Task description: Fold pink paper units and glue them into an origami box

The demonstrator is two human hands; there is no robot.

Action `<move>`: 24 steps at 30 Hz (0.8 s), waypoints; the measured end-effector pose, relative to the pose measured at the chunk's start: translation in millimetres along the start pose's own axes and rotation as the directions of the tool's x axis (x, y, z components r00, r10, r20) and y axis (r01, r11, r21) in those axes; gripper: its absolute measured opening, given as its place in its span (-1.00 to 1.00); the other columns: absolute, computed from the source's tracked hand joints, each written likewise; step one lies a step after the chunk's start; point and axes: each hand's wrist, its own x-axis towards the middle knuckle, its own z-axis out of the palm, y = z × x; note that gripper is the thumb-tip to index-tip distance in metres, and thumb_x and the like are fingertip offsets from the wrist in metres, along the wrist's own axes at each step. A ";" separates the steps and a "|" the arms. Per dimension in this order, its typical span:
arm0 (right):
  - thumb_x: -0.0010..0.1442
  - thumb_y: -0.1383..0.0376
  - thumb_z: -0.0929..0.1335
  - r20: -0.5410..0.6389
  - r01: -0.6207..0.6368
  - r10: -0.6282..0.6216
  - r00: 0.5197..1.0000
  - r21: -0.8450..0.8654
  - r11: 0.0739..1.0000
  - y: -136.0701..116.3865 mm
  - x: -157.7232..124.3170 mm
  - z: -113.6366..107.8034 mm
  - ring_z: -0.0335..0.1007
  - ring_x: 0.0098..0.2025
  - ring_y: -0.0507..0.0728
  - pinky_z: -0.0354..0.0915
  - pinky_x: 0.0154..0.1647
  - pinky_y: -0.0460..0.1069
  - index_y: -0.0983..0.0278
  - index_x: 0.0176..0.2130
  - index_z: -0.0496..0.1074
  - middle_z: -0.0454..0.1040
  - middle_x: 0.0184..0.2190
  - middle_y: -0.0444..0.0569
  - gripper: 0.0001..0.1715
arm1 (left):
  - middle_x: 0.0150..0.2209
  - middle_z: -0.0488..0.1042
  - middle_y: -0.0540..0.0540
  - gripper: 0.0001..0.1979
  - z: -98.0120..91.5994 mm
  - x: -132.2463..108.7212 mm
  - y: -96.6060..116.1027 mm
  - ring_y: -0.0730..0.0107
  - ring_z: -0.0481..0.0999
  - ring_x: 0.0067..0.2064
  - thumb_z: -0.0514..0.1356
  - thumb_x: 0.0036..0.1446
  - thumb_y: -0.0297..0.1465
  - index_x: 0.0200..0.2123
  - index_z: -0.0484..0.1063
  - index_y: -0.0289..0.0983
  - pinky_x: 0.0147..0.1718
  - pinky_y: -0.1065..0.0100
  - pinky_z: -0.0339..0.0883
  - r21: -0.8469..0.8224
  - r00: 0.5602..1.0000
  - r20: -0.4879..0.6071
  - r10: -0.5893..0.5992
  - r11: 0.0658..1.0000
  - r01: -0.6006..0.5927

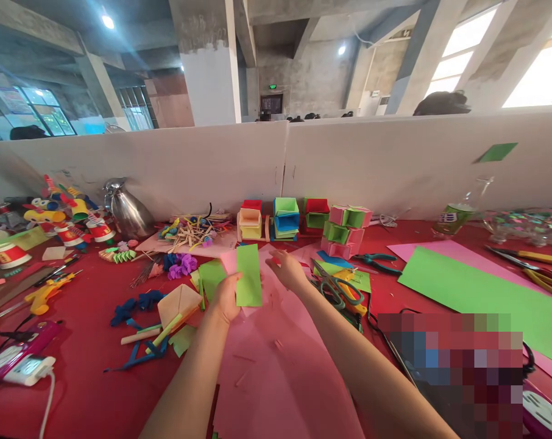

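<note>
My left hand [229, 297] is closed on a light green paper rectangle [249, 277], gripping its left edge and holding it upright above a large pink sheet [276, 360]. Just to the right, my right hand [289, 269] reaches toward the paper, its fingers stretched out and apart from it; I see nothing held in them. Beside the right wrist lie green-handled scissors [337, 289] and a yellow hot glue gun [350, 291]. More green paper pieces [212, 280] lie left of the left hand.
Several folded paper box models [286, 219] stand at the back by a white partition [203, 164]. A steel jug [130, 210] and paper-cup figures [70, 231] are at left. Pliers [379, 263], green card sheets [481, 292], a glass bottle [459, 213] and a power strip [15, 356] occupy the red table.
</note>
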 end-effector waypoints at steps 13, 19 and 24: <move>0.24 0.24 0.28 0.119 -0.136 0.143 0.983 -0.067 0.988 -14.7 51.9 47.2 0.36 -0.11 0.13 0.34 -0.14 0.12 0.30 -0.02 0.31 0.35 -0.04 0.04 -0.67 | -0.38 0.56 -0.20 -0.67 -8.6 -0.9 21.3 0.25 0.54 -0.41 -0.04 0.15 -0.34 -0.16 0.41 -0.39 -0.31 0.18 0.42 -0.102 0.957 -0.067 0.283 0.952 -0.288; 0.24 0.23 0.27 -0.043 -0.001 0.007 0.999 0.125 0.992 -12.6 28.6 16.8 0.34 -0.08 0.16 0.31 -0.10 0.15 0.29 0.00 0.30 0.33 0.00 0.04 -0.65 | -0.49 0.54 -0.17 -0.70 -6.5 4.0 11.3 0.31 0.52 -0.52 0.01 0.17 -0.29 -0.26 0.43 -0.39 -0.45 0.29 0.41 -0.034 0.978 -0.099 0.184 0.982 -0.188; 0.11 0.20 0.38 -0.082 0.305 -0.294 0.952 0.310 0.900 -21.7 -22.9 1.0 0.14 0.14 0.18 0.09 0.15 0.15 0.11 -0.02 0.38 0.32 0.10 -0.06 -0.60 | -0.44 0.56 -0.16 -0.61 0.4 -5.0 7.5 0.25 0.55 -0.45 0.09 0.11 -0.15 -0.19 0.44 -0.36 -0.45 0.30 0.42 0.081 0.993 -0.028 0.118 0.990 -0.115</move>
